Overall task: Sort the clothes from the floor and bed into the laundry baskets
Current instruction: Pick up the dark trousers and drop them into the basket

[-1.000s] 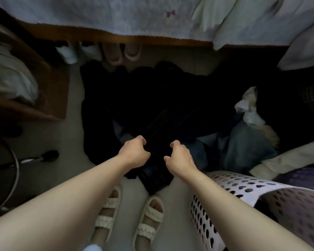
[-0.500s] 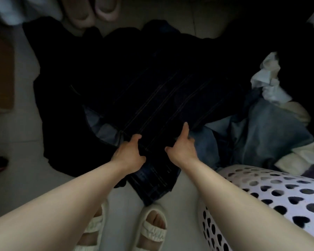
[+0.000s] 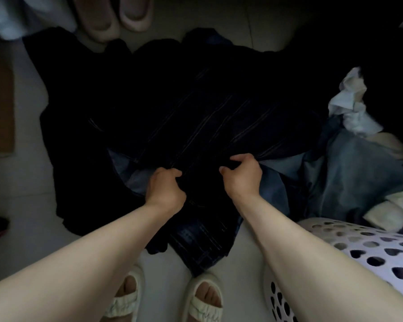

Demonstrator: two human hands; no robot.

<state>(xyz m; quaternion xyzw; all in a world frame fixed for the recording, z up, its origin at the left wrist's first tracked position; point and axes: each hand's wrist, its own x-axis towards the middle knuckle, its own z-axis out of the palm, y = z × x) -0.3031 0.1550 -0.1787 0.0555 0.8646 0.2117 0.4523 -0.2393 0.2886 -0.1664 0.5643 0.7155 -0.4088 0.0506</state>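
Near edge: sandalled feet (image 3: 163, 296) on pale floor; white perforated laundry basket (image 3: 349, 247) low right, beside right forearm. Mid: left hand (image 3: 165, 190) and right hand (image 3: 241, 174) side by side, both fisted on near hem of dark striped garment (image 3: 196, 126) — fabric bunched between fingers and thumbs. Garment's bulk spreads away from hands, long axis toward slippers (image 3: 116, 15) at far edge. Basket lies right of grip — right hand nearer; lift likely swings rightward. Blue denim (image 3: 349, 173) partly under garment, may drag.

clothes pile (image 3: 196, 117) on floor ahead – laundry basket (image 3: 370, 247) right, slippers (image 3: 116, 15) behind pile
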